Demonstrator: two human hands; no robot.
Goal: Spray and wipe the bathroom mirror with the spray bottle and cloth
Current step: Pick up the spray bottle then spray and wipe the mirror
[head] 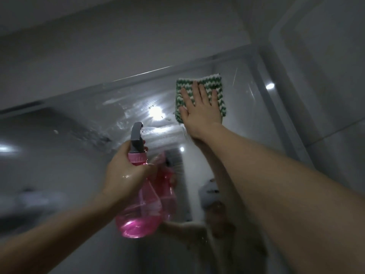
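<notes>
The right hand [199, 109] presses flat, fingers spread, on the green-and-white cloth [201, 95] against the mirror [126, 111]; the left hand [126, 173] grasps the pink spray bottle [142, 210].

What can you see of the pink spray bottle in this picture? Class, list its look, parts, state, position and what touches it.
The spray bottle is see-through pink plastic with a rounded, bulbous body, a ribbed pink collar and a grey trigger head whose nozzle points towards the mirror. A shallow pool of pink liquid sits at its bottom; most of it looks empty. It is held roughly upright, leaning slightly, in the air before the glass. The left hand, wet and shiny, grips its neck, fingers near the trigger. Its reflection shows faintly behind it.
</notes>
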